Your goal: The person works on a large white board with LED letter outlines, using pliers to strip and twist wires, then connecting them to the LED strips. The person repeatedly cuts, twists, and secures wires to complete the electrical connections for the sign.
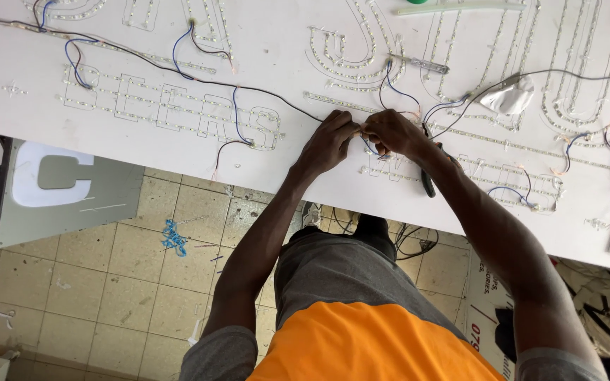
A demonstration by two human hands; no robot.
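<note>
White board [284, 42] lies flat like a table, so the little light strips [178, 106] and thin wires stay put on it. Both hands meet near its front edge. Left hand [332, 141] and right hand [393, 132] have fingers pinched tight on a thin blue wire [370, 146] between them, close together to keep the tiny ends steady. Dark pliers [427, 182] lie just beside the right wrist.

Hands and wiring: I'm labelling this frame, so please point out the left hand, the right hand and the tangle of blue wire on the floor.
left hand [332, 141], head view, on the back of the hand.
right hand [394, 132], head view, on the knuckles.
blue wire tangle [174, 237], head view, middle of the bundle on the tiled floor.
</note>
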